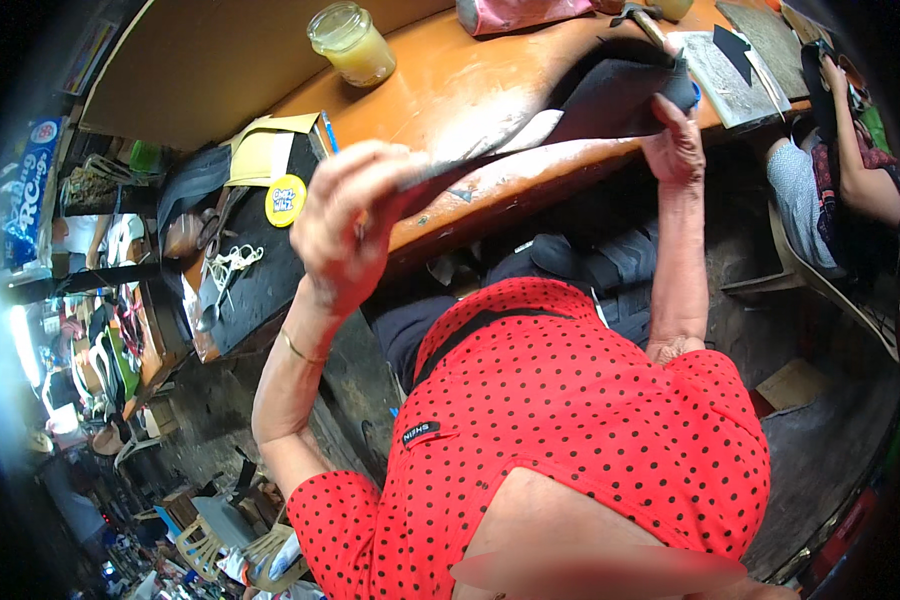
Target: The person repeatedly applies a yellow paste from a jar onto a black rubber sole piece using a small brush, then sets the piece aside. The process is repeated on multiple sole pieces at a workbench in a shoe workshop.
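Observation:
A dark, flexible sheet (615, 97), leather-like and black, spans the gap between my two hands above the orange-brown table's front edge. It bends upward on the right and narrows toward the left. My left hand (355, 215), slightly smeared by motion, is closed round its left end. My right hand (678, 145) grips the right end, thumb on the near side; the other fingers are mostly hidden. Beyond the sheet stands a glass jar (353, 45) with pale yellow contents. Close to my left hand lies a round yellow lid (285, 200).
Yellow paper (263, 152) and white string (235, 262) lie left, by a dark surface (260, 285). A pink bag (520, 14) sits at the table's back. At right, a pale slab (715, 85) bears black cut pieces, and a seated co-worker's arm (860, 165) shows beside a chair (805, 275).

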`<state>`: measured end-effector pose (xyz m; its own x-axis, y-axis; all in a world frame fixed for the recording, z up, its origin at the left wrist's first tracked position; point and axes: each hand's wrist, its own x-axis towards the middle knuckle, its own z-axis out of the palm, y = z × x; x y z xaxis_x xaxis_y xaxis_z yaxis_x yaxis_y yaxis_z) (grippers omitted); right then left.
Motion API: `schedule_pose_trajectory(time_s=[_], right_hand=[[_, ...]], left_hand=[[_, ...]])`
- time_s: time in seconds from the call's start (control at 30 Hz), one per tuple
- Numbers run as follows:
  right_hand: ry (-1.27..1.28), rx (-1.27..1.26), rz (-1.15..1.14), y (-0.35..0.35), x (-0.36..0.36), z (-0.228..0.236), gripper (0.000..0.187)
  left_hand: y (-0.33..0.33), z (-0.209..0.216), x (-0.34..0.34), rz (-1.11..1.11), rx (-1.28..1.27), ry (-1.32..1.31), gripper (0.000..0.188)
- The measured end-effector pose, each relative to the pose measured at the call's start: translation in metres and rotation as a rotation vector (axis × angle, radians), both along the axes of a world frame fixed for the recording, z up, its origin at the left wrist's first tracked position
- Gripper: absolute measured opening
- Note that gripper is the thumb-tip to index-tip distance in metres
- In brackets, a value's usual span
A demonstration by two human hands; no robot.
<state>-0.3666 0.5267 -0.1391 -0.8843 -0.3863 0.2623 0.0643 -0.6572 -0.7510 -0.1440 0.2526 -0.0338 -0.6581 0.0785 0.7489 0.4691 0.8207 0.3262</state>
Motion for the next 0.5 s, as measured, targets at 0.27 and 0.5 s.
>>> schedule_pose_trajectory(time_s=[0.27,0.5], right_hand=[[-0.166,0.573,0.005,0.007,-0.014,0.002,0.071],[-0.244,0.331,0.142,0.009,-0.011,-0.007,0.082]], left_hand=[[-0.04,-0.064,-0.052,0.014,0.927,-0.573,0.035],[-0.065,-0.104,-0.048,0.148,0.799,-0.681,0.024]])
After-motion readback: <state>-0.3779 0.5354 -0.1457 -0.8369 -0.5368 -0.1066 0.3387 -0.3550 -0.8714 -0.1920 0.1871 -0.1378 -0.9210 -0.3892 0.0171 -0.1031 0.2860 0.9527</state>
